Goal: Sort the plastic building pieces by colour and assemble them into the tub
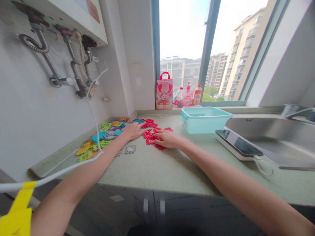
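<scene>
Daylight enters through a framed window (180,39) at twelve to one o'clock, apartment blocks outside; pale walls (137,39) flank it; a steel sink (270,141) sits at three o'clock in the greenish countertop (157,173); dark cabinets (133,209) stand at six.

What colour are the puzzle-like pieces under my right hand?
Red; the head view shows the pieces best.

No text can be read for sure: the print on the bag (164,95), pump bottle (187,97) and orange-capped bottle (197,95) is too small and blurred.
</scene>
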The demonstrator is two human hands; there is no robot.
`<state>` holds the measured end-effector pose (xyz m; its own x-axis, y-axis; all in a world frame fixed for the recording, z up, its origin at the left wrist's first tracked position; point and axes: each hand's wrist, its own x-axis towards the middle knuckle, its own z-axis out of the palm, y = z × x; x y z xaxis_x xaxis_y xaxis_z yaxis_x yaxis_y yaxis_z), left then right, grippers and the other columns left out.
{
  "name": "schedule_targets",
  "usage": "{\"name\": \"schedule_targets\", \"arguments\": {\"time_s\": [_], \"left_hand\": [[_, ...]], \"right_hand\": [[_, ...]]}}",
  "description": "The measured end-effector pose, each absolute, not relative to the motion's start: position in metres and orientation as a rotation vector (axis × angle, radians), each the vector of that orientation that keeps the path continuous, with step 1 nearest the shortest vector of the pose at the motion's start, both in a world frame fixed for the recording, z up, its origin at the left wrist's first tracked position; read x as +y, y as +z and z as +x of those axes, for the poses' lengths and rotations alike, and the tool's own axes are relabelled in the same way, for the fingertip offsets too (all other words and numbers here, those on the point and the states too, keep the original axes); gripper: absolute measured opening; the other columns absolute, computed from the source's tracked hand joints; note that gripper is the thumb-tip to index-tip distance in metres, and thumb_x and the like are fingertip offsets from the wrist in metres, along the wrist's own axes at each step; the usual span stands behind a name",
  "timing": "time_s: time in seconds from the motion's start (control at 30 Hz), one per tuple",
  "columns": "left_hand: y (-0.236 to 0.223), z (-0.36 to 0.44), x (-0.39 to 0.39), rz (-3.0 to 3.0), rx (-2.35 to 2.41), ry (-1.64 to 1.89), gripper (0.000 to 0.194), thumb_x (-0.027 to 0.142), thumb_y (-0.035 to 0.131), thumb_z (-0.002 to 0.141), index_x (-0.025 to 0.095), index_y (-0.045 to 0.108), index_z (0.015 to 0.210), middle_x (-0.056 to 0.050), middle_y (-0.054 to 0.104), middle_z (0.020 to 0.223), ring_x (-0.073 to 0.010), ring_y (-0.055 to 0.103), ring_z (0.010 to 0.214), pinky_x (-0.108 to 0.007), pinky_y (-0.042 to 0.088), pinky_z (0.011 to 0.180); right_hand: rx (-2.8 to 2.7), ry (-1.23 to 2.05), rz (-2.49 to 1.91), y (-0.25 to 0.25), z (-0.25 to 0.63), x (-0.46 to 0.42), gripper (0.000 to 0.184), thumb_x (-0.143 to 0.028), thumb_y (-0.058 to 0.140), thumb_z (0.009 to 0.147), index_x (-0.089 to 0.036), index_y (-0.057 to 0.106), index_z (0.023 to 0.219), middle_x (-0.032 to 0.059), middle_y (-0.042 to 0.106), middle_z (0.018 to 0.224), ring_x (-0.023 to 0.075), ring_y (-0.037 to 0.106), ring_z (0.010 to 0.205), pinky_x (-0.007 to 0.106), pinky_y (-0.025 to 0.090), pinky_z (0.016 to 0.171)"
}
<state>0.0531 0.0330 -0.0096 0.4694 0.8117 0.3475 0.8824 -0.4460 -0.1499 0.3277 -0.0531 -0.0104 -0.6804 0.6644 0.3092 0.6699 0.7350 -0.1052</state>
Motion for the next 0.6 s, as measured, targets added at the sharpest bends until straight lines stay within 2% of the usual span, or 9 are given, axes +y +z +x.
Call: {"name": "schedule_targets", "arguments": {"time_s": [0.13, 0.3, 0.43, 0.53, 0.6], "left_hand": [[-0.012, 0.057, 0.034, -2.386, -1.427, -0.230, 0.063, 0.068, 0.040, 0.102, 0.023, 0.070, 0.135, -0.015, 0.067, 0.123, -0.0332, 0.060, 0.119, -0.044, 0.045, 0.104], [-0.012, 0.053, 0.033, -2.557, -1.162, -0.321, 0.043, 0.050, 0.047, 0.105, 0.027, 0.074, 0.129, -0.009, 0.068, 0.126, -0.0276, 0.061, 0.118, -0.041, 0.046, 0.105], [-0.015, 0.054, 0.037, -2.773, -0.963, -0.429, 0.046, 0.031, 0.041, 0.105, 0.025, 0.060, 0.146, -0.006, 0.064, 0.145, -0.0217, 0.055, 0.136, -0.036, 0.040, 0.118], [-0.017, 0.056, 0.042, -2.736, -1.134, -0.380, 0.058, 0.033, 0.043, 0.102, 0.019, 0.045, 0.158, -0.009, 0.049, 0.161, -0.0235, 0.046, 0.148, -0.037, 0.035, 0.123], [-0.017, 0.056, 0.043, -2.669, -1.252, -0.270, 0.064, 0.038, 0.045, 0.101, 0.017, 0.041, 0.161, -0.012, 0.049, 0.161, -0.0266, 0.047, 0.147, -0.039, 0.037, 0.121]], "right_hand": [[-2.615, -0.026, -1.054, -0.009, 0.327, -0.055, 0.039, -0.048, 0.054, 0.106, -0.022, 0.073, 0.127, 0.0136, 0.071, 0.124, 0.0288, 0.067, 0.114, 0.043, 0.050, 0.100], [-2.541, -0.085, -1.124, -0.007, 0.325, -0.057, 0.035, -0.049, 0.057, 0.103, -0.023, 0.075, 0.116, 0.0112, 0.072, 0.124, 0.0282, 0.066, 0.117, 0.042, 0.048, 0.102], [-2.350, -0.174, -1.283, -0.005, 0.326, -0.055, 0.035, -0.049, 0.058, 0.102, -0.023, 0.072, 0.119, 0.0112, 0.071, 0.131, 0.0290, 0.062, 0.124, 0.044, 0.045, 0.106], [-2.306, -0.206, -1.346, -0.005, 0.329, -0.051, 0.036, -0.048, 0.055, 0.103, -0.023, 0.070, 0.125, 0.0118, 0.069, 0.136, 0.0287, 0.059, 0.128, 0.043, 0.044, 0.108], [-2.318, -0.208, -1.370, -0.006, 0.331, -0.049, 0.038, -0.049, 0.054, 0.104, -0.023, 0.070, 0.126, 0.0121, 0.068, 0.137, 0.0287, 0.060, 0.128, 0.043, 0.043, 0.109]]}}
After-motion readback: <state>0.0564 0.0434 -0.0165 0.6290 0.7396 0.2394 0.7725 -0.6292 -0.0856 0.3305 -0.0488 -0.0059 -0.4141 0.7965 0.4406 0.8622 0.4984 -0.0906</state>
